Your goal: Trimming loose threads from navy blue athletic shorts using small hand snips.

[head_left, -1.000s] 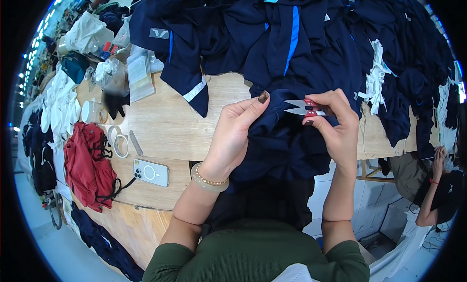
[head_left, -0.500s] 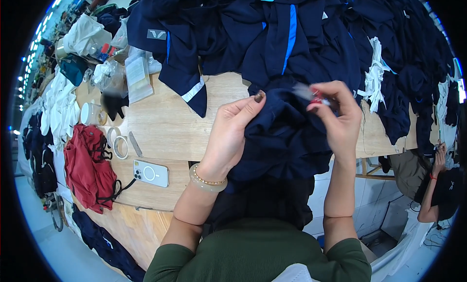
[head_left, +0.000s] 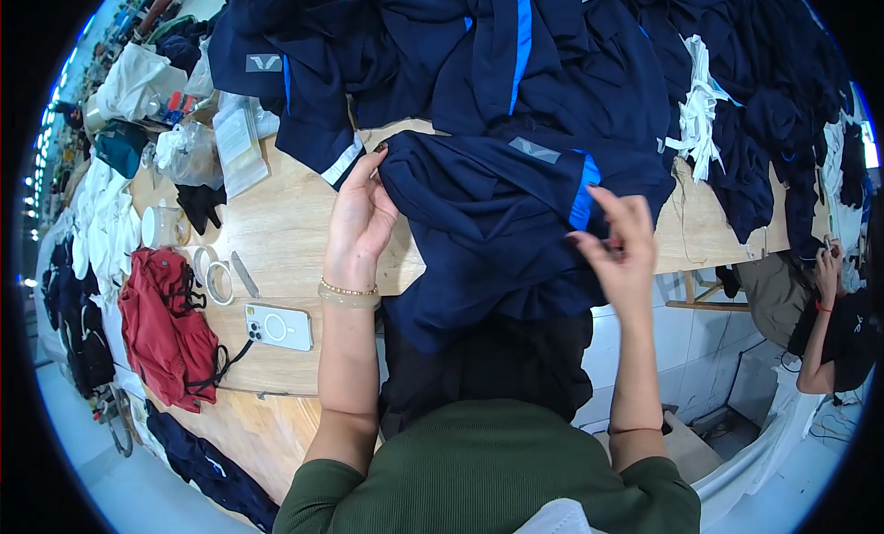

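A navy garment [head_left: 488, 221] with a bright blue stripe and a grey patch lies spread over my lap and the table's near edge. My left hand [head_left: 366, 207] pinches its upper left edge between thumb and fingers. Over the blue stripe on its right side is my right hand [head_left: 624, 244], thumb and forefinger curled and apart at the cloth. Red thread snips [head_left: 615, 249] are tucked in that hand, mostly hidden by the fingers. Whether the fingertips also grip the cloth, I cannot tell.
More navy garments [head_left: 414, 64] are heaped across the far side. A phone [head_left: 278, 327], tape rolls [head_left: 220, 283], a red bag [head_left: 166, 327] and a clear jar [head_left: 163, 227] sit on the left. White strips [head_left: 700, 120] hang at right, where another person's arm [head_left: 820, 341] shows.
The bunched garment has been spread out, bringing its patch and blue stripe into view. My left hand moved left with its edge. The right hand moved down, and the snips' blurred blades no longer show.
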### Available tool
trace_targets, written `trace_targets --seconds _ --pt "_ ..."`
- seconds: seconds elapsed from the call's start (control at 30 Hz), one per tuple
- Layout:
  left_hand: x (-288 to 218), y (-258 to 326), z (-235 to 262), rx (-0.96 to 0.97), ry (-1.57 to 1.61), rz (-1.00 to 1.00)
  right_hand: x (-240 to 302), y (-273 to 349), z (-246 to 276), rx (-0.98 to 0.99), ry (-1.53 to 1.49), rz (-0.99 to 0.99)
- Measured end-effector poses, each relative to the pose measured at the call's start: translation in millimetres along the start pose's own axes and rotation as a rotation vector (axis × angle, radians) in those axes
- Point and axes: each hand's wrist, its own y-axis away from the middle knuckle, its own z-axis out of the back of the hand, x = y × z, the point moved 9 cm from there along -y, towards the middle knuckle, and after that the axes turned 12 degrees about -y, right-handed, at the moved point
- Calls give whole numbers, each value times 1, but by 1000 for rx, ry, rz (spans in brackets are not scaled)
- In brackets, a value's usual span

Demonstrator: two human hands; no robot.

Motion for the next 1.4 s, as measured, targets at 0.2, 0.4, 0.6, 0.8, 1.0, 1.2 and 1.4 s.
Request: trace_targets --seconds 0.2,0.4,0.6,0.8,1.0,1.2,1.4 --pt "-36 8 3 -114 -387 -253 -20 -20 15 -276 -86 -87" --pt "-81 33 -19 -367 -1074 -607 -43 -61 57 -405 -769 -347" --pt "-82 33 -15 -303 -963 -591 -56 -54 61 -416 -727 -450" --pt "-74 30 -28 -125 -938 -419 -69 -50 52 -327 -943 -561" --pt "-58 23 -45 283 -677 -236 -51 -67 47 -33 -1299 -474" --pt "-51 1 -3 88 -682 -197 -80 -78 63 -197 -795 -395" --pt "-41 4 -17 -11 -383 -130 -95 -79 61 -302 -841 -456"
